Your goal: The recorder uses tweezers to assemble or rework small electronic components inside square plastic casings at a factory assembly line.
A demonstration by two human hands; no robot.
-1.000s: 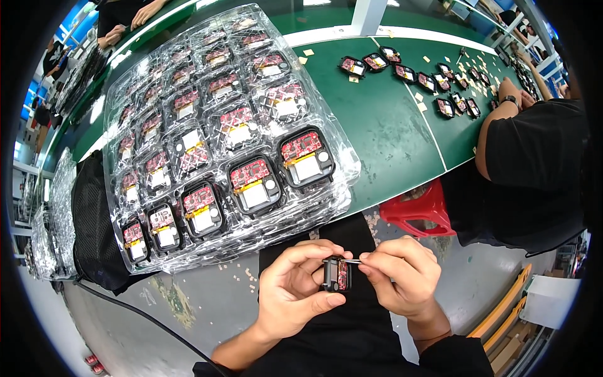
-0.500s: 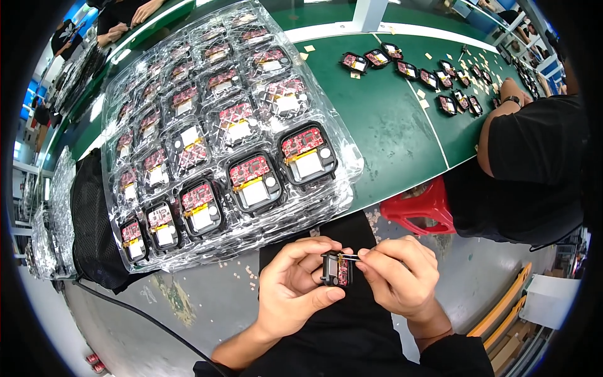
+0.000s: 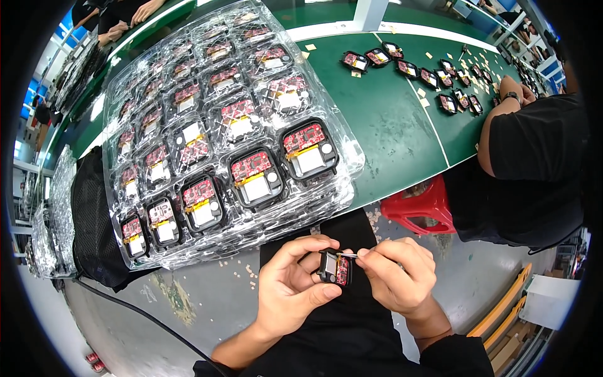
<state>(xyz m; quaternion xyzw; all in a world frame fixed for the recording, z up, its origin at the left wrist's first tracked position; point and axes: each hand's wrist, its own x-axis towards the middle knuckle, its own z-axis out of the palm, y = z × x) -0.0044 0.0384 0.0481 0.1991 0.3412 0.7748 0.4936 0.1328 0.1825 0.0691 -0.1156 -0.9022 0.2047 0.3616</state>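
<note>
Over my lap, my left hand [image 3: 290,292] grips a small black watch-like case [image 3: 335,268] by its edges, thumb below and fingers above. Its open back shows a red circuit board, a silver-grey block and a strip of yellow tape. Pinched between the thumb and fingers of my right hand [image 3: 402,276] is a pair of thin metal tweezers [image 3: 350,255]. Their tips reach the upper part of the case, near the yellow tape; what they touch there is too small to tell. Just ahead lies a clear plastic tray [image 3: 353,157] with rows of similar cases [image 3: 256,177].
The tray rests on a stack of similar trays at the green table's [image 3: 383,144] edge. More cases [image 3: 429,78] and small pale squares lie at the far right. A person in a black sleeve [image 3: 534,141] sits there, by a red stool [image 3: 418,207]. A black cable [image 3: 138,312] crosses lower left.
The case in my left hand has tilted slightly and shifted a little to the left. The tweezers in my right hand have turned slightly at its upper edge.
</note>
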